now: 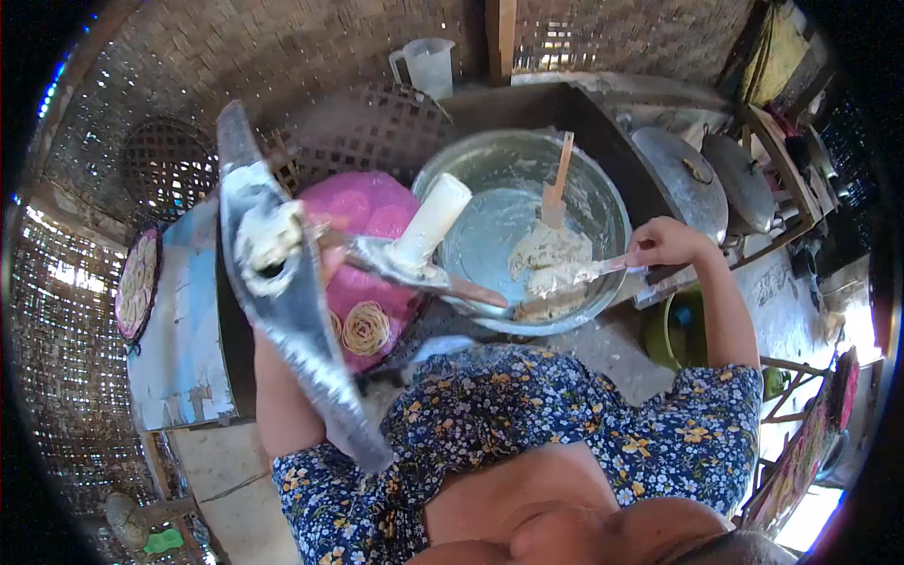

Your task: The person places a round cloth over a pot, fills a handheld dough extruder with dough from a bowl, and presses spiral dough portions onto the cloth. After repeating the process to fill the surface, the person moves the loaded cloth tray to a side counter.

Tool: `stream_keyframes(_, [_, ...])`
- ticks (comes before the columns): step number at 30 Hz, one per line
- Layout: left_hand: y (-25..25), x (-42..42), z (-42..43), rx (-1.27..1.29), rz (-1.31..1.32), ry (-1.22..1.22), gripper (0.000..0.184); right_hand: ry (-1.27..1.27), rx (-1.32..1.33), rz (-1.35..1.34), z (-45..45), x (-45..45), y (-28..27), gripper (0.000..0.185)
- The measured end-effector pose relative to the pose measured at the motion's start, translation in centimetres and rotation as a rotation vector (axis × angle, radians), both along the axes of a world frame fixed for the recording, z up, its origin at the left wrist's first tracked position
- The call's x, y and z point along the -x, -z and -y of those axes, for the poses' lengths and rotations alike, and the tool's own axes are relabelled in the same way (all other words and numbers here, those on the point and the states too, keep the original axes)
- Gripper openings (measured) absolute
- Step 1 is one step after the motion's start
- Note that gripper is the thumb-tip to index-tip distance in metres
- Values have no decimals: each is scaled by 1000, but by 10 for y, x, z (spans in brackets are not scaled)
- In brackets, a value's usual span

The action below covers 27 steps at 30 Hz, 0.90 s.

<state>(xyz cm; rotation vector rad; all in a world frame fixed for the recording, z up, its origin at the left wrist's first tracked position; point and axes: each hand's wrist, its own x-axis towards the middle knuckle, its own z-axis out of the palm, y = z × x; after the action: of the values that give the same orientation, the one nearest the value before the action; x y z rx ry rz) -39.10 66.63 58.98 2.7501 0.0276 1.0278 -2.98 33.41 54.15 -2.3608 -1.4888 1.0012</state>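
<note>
My left hand [331, 252] grips a wooden press, mostly hidden behind its parts. One long wooden piece [306, 330] with a dough-filled hole is raised and tilted on the left; the other piece [461, 287], with a white cylindrical plunger [431, 221], points toward the basin. My right hand [664, 243] is closed on a light spatula [603, 268], whose end is in the pale dough [556, 264]. The dough lies in a large metal basin [617, 202]. Another spatula with a wooden handle [563, 169] stands in the same dough.
A pink tray [363, 202] with coiled noodle-like nests [365, 328] lies left of the basin. Behind stand a woven basket [386, 127] and a plastic jug [428, 68]. Metal lids [678, 174] lean at right, above a green bucket [673, 330].
</note>
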Motion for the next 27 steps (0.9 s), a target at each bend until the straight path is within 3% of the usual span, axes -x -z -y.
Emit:
stream_keyframes(2, [38,-33,-19,24,255,114,35,4,-168,-104,8,-3,-30,36])
stream_keyframes(3, [39,-47,-19,92,177,92,38,-2,-266,-124,11,3,-44,38])
stream_keyframes(5, [39,-71,-10,563,44,97,43,3,-421,-212,7,15,-60,39])
stream_keyframes(6, [38,-84,-1,678,-1,82,46,21,-473,-280,4,20,-66,39])
stream_keyframes(11, [14,-118,50,430,-65,14,40,35,-458,-355,-12,48,-104,36])
stream_keyframes(15, [13,-128,57,352,-128,25,36,-185,-569,146,-18,52,-125,30])
stream_keyframes(19, [17,-135,61,267,-137,32,36,-196,-469,738,-26,78,-164,29])
stream_keyframes(24, [12,-138,72,328,-178,8,38,-292,-536,1134,-51,122,-169,26])
stream_keyframes(27, [19,-146,69,432,-189,-28,40,-414,-555,1402,-74,140,-139,28])
